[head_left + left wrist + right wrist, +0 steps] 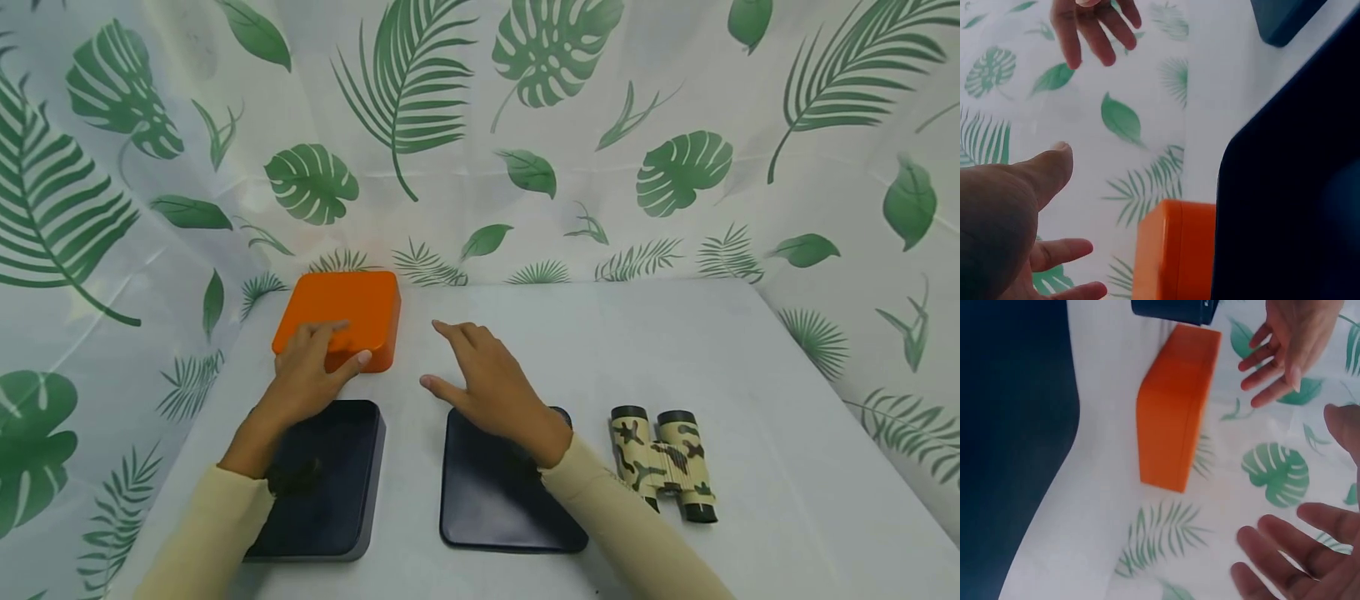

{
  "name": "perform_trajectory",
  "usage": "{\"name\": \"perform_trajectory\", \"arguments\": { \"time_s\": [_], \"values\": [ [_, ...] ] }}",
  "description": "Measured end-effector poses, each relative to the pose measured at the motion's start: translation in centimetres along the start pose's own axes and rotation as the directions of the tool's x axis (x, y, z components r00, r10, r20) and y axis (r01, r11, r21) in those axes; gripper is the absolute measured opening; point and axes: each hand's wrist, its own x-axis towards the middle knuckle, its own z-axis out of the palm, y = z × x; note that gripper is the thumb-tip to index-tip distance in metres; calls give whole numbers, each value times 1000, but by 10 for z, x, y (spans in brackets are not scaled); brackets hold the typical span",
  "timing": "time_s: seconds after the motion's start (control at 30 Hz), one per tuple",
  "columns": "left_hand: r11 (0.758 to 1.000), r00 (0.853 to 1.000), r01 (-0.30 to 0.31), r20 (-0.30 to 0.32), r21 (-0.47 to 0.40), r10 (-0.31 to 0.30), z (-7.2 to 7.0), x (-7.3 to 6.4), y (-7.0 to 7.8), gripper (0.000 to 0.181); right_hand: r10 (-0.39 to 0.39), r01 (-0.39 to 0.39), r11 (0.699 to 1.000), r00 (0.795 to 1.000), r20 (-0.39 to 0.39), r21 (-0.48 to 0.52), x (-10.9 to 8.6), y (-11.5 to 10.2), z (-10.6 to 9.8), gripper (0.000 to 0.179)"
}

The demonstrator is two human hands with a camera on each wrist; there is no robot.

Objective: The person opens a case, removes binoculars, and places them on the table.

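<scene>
My left hand [306,379] hovers above the dark blue box [330,492] at the left, its fingertips in front of the orange box [345,312] in the head view. Its fingers are spread and hold nothing. My right hand [491,387] hangs in the air over the far edge of a dark flat tray or lid [502,508], thumb apart from the straight fingers, nothing in its grasp. The two palms partly face each other across a gap. In the right wrist view the orange box [1172,419] stands apart from both hands.
A pair of camouflage binoculars [663,462] lies on the white table [787,467] to the right of the right forearm. A leaf-patterned curtain [570,192] rises behind the table and along its sides.
</scene>
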Motion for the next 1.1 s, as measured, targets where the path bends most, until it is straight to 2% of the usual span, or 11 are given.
{"name": "perform_trajectory", "arguments": {
  "time_s": [0.1,0.2,0.27,0.37,0.43,0.57,0.77,0.97,1.1],
  "values": [
    [999,999,38,-10,-13,-38,-5,6,-6,71,17,-16,999,1000,-16,36,11,-2,6,74],
    [995,996,87,-27,-37,-89,-10,12,-13,72,60,-56,987,998,-24,149,22,-3,13,70],
    [988,990,134,-43,-74,-137,-14,15,-17,72,105,-95,960,994,-23,264,28,-4,15,67],
    [968,973,205,-75,-148,-217,-18,21,-24,73,185,-168,894,983,1,416,36,-4,19,62],
    [952,962,237,-89,-197,-258,-21,24,-28,73,239,-225,848,971,33,481,40,-4,21,61],
    [930,954,260,-78,-259,-288,-28,32,-34,74,307,-303,800,948,80,518,48,-2,26,60],
    [903,950,294,-6,-313,-311,-38,42,-41,81,351,-367,765,927,135,529,59,1,30,61],
    [901,942,320,-4,-293,-336,-48,45,-48,85,390,-431,724,900,196,538,69,3,33,64],
    [895,941,334,51,-294,-335,-55,49,-58,92,407,-478,697,878,254,535,75,3,38,68]
  ]
}}
